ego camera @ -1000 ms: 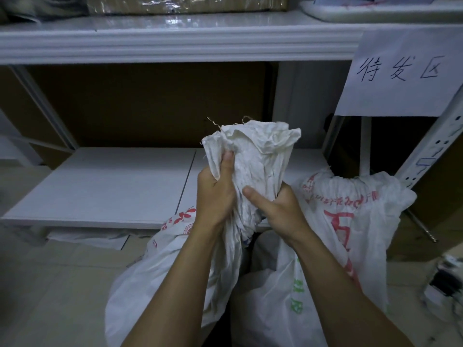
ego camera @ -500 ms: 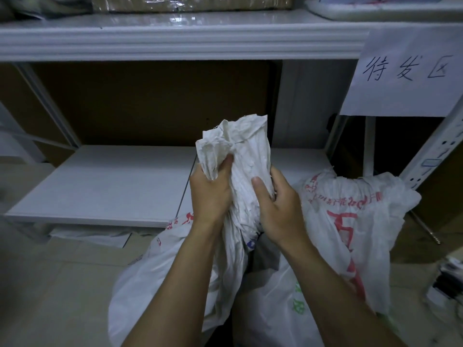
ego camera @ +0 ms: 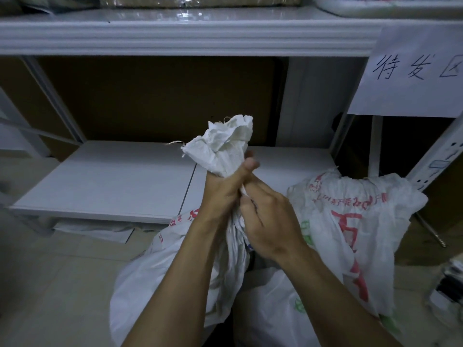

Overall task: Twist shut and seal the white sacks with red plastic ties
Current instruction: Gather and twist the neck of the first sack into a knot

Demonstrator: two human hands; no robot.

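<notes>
Left hand (ego camera: 220,190) grips the gathered neck of the white sack (ego camera: 155,279). Its fingers are wrapped tight round the bunched fabric, thumb up on the right side of the bunch, one fingertip showing behind it. The crumpled mouth of the sack sticks up out of the fist, with loose threads at its edge.

Right hand (ego camera: 269,221) is just below and right of the left, touching it. Its fingers (ego camera: 258,194) are curled in on the twisted neck under the left fist. How much fabric they pinch I cannot tell; the fingertips are hidden against the cloth.

The sack body hangs below both forearms and sits on the floor (ego camera: 50,271), red print on its side. A second sack (ego camera: 350,221), with red and green print and its mouth open and slack, stands just right of it, touching it. Both are in front of the lower shelf (ego camera: 112,181). A paper sign (ego camera: 411,78) with handwritten characters hangs at top right under the upper shelf (ego camera: 175,33).

Against half a second ago:
- The right hand has dropped from the side of the bunch, where it sat level with the left, to under the left fist.
- The left thumb has shifted from the front of the bunch to its right side.
- The neck looks narrower and more twisted, and the mouth above the fist is a smaller, tighter tuft.
- The second sack and the shelves are unchanged.
</notes>
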